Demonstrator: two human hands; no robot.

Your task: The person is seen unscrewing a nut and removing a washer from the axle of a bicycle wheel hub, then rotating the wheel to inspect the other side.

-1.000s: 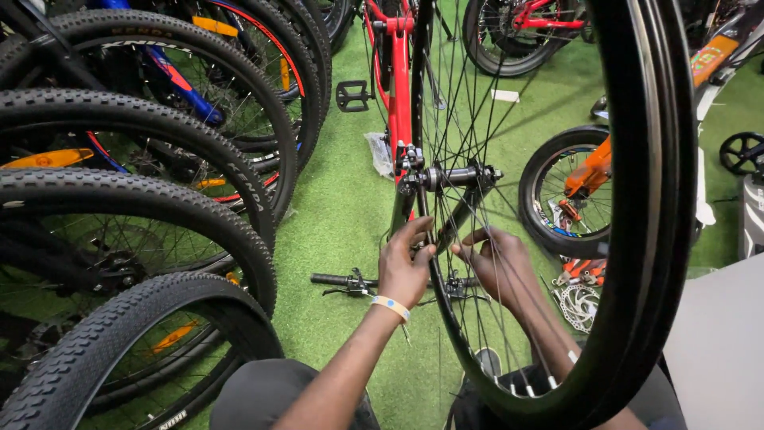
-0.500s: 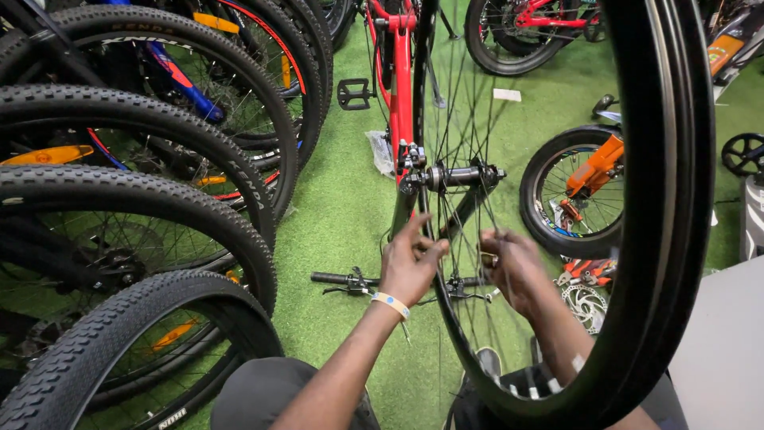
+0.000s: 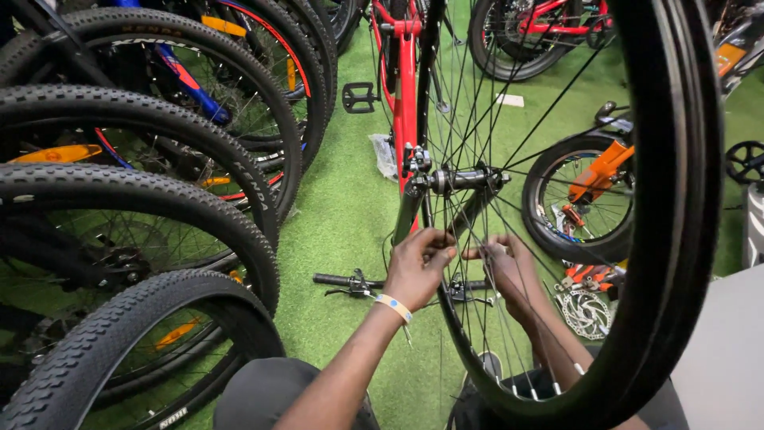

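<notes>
Under the bikes lies green grass carpet. Low in the middle, the left hand and right hand pinch wheel spokes. Black tyres fill the left.

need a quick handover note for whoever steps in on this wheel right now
Left hand: fingers pinched on the fork leg, just below the hub.
Right hand: reaching through the spokes on the far side of the front wheel, fingers closed there; what they grip is hidden.
Done: wheel sits in the upside-down red bike.
Left: cannot tell whether the axle is tight.
</notes>
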